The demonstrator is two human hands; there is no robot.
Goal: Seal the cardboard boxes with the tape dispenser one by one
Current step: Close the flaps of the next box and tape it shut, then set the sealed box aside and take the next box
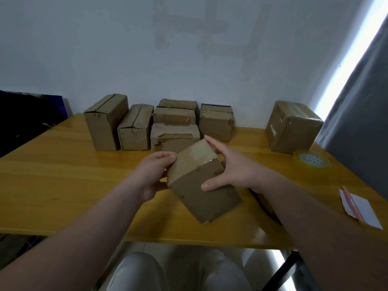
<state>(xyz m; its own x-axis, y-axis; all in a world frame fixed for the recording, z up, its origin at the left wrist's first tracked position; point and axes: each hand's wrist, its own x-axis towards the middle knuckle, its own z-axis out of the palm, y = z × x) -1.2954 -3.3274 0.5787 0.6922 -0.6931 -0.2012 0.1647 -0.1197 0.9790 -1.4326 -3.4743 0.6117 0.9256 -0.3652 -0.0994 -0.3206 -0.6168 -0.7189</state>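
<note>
Brown cardboard box (201, 185) sat tilted at the centre of the frame and seemed to rest by one lower edge on the yellow wooden table (63, 185), between our two hands. Glossy tape covered its upper face and ran a little down the near side. Our left hand (154, 173) curled its fingers round the left edge and gripped it. Our right hand (235, 169) lay spread with straight fingers, the thumb pressing the near face and the index finger along the far top edge.

To do this step well, we judged that we should rub the tape flat from the middle to the corners, turn the box slowly to check each seam, and hold it firm so it did not slide on the smooth wood.

The roll of clear tape (312, 162) lay at the right edge of the frame, well apart from the box. A dark object (264, 204) showed under our right wrist; perhaps it was the dispenser, but we could not tell. The bottom flaps of the box were hidden. Of the cartons (134, 127) in the upper middle, we could not say which were sealed.
</note>
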